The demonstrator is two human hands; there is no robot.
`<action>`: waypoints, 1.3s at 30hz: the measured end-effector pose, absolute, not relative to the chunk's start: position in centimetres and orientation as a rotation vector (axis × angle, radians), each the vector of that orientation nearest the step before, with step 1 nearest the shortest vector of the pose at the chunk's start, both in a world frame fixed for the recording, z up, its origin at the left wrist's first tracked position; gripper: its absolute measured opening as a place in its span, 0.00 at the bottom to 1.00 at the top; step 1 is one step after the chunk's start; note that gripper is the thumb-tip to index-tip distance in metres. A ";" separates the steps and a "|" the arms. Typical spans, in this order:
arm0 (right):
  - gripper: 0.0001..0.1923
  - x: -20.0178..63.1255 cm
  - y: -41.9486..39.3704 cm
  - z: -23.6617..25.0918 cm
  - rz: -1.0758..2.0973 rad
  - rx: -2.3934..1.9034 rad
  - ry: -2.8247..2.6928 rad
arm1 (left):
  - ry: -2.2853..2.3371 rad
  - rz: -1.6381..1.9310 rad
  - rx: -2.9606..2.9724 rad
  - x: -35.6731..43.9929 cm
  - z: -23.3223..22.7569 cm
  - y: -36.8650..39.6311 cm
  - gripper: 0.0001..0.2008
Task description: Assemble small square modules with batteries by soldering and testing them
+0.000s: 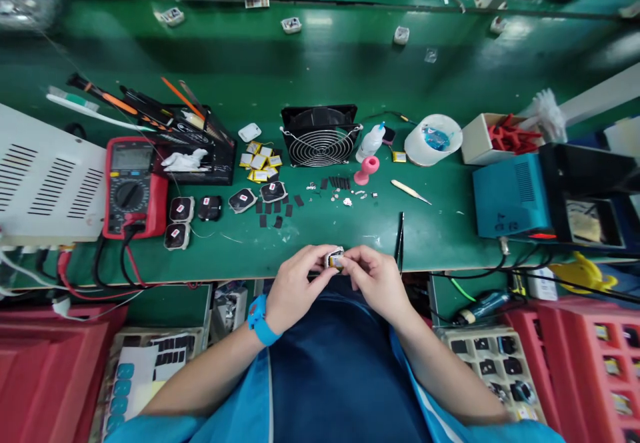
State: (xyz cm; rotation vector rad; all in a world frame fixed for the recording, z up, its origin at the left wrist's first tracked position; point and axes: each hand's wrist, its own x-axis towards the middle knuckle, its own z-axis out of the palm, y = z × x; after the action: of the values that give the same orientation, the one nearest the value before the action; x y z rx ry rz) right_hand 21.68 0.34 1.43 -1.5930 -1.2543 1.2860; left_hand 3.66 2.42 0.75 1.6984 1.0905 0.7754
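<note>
Both my hands meet at the near edge of the green bench around a small white and silver device [335, 258] with a yellow part showing. My left hand [295, 286], with a blue band on its wrist, pinches the device from the left. My right hand [377, 282] pinches it from the right, fingertips on its top. Black tweezers [400, 240] lie just right of my right hand. Small black pads [274, 214] and tiny metal parts [345, 197] lie on the bench beyond my hands.
A red multimeter [133, 186] and several black watch-like units [195, 211] sit at left. A small fan [320, 136], glue bottle [371, 142], pink stand [367, 170], yellow cells [260, 161] and tape roll [433, 139] stand behind. A blue station [510, 196] is at right; parts trays [495, 356] below.
</note>
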 end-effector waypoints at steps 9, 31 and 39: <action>0.18 21.7 -0.6 1.4 1.230 -1.542 -1.174 | 1.068 0.846 1.120 4.4 1.0 1.9 0.10; 0.21 21.2 -0.9 0.9 1.473 -1.403 -1.033 | 1.142 0.817 1.136 4.4 1.4 1.8 0.13; 0.08 21.0 -0.6 0.7 0.983 -1.522 -1.429 | 1.114 0.760 1.741 3.6 2.1 3.7 0.12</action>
State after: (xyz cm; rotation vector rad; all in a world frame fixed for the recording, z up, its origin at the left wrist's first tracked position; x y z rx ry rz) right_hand 21.03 -0.58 0.74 -1.5222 -1.4285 0.9826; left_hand 3.63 3.72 2.06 1.7407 1.1140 0.7596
